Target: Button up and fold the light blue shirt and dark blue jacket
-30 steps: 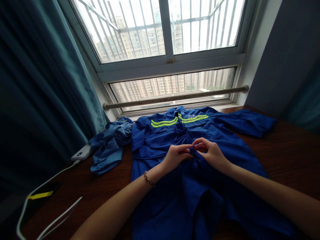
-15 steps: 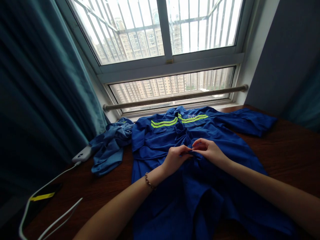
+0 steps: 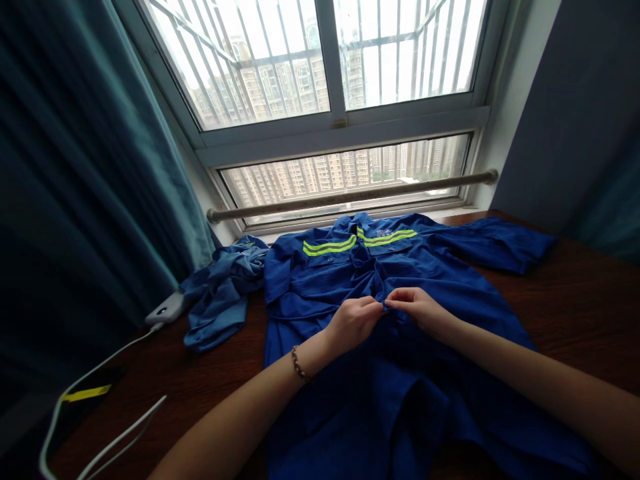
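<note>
A blue work shirt (image 3: 320, 287) with yellow-green reflective stripes lies spread front up on a dark wooden table (image 3: 590, 313), collar toward the window. My left hand (image 3: 354, 321) and my right hand (image 3: 417, 307) meet at the shirt's front opening, mid-chest. Both pinch the fabric edges there, fingertips almost touching. A bead bracelet sits on my left wrist. The shirt's right sleeve stretches out to the right, and its hem hangs toward me.
A crumpled lighter blue garment (image 3: 220, 297) lies left of the shirt. A white device (image 3: 165, 308) with a white cable (image 3: 95, 427) sits at the left, by a teal curtain (image 3: 85, 173). A barred window (image 3: 340, 100) and a rail (image 3: 350, 195) run behind.
Both hands have lowered slightly toward me along the shirt's front opening, and their fingers have closed tighter on the fabric. The shirt has barely shifted.
</note>
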{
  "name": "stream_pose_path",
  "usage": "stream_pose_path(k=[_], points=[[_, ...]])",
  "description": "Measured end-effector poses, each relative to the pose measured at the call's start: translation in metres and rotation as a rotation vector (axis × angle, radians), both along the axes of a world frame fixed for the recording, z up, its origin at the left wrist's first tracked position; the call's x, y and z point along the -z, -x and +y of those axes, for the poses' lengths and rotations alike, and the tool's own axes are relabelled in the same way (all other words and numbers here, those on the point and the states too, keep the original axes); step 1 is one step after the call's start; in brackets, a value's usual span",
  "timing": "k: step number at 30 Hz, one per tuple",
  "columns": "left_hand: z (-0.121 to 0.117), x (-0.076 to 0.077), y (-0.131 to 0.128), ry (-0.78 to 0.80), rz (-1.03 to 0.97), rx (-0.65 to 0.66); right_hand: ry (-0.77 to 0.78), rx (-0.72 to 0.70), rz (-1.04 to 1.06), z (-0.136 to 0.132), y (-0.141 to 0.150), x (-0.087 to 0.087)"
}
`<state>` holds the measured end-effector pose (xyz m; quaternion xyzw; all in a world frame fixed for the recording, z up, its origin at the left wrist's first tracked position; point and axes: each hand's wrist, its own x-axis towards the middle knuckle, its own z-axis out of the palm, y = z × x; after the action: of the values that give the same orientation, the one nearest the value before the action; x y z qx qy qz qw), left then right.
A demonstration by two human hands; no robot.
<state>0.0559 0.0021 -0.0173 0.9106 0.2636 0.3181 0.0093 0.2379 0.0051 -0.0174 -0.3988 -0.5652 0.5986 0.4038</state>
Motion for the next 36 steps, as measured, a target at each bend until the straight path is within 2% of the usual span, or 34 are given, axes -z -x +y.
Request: stream_pose_path(k=[4, 8, 11, 13, 15, 18, 20, 23, 28, 33, 36], points=[[-0.002, -0.002, 0.001, -0.254, 0.174, -0.019, 0.216, -0.059, 0.143, -0.001, 0.005, 0.003], [-0.005, -0.004, 0.002, -0.492, 0.232, -0.078, 0.260, -0.101, 0.187, -0.004, 0.005, -0.003], [-0.006, -0.003, 0.003, -0.521, 0.110, -0.165, 0.199, -0.067, 0.178, -0.004, 0.002, -0.004], [-0.005, -0.002, 0.003, -0.506, 0.048, -0.164, 0.143, -0.039, 0.169, -0.003, 0.001, -0.002], [-0.004, -0.001, 0.003, -0.502, 0.031, -0.102, 0.137, -0.024, 0.167, -0.002, 0.001, 0.001], [0.000, 0.000, 0.004, -0.501, 0.040, 0.020, 0.220, -0.027, 0.191, 0.000, 0.002, 0.005], [0.003, 0.000, 0.005, -0.455, 0.033, 0.075, 0.272, -0.038, 0.219, 0.000, 0.002, 0.006], [0.007, -0.002, 0.006, -0.283, -0.041, 0.121, 0.297, -0.039, 0.244, 0.000, 0.002, 0.005], [0.007, -0.008, 0.006, 0.023, -0.120, 0.030, 0.229, 0.023, 0.211, 0.000, -0.001, -0.001], [0.007, -0.010, 0.004, 0.212, -0.024, -0.087, 0.070, 0.166, 0.034, 0.004, -0.008, -0.015], [0.012, -0.007, 0.004, 0.301, 0.044, -0.088, -0.073, 0.090, -0.209, 0.003, -0.015, -0.026]])
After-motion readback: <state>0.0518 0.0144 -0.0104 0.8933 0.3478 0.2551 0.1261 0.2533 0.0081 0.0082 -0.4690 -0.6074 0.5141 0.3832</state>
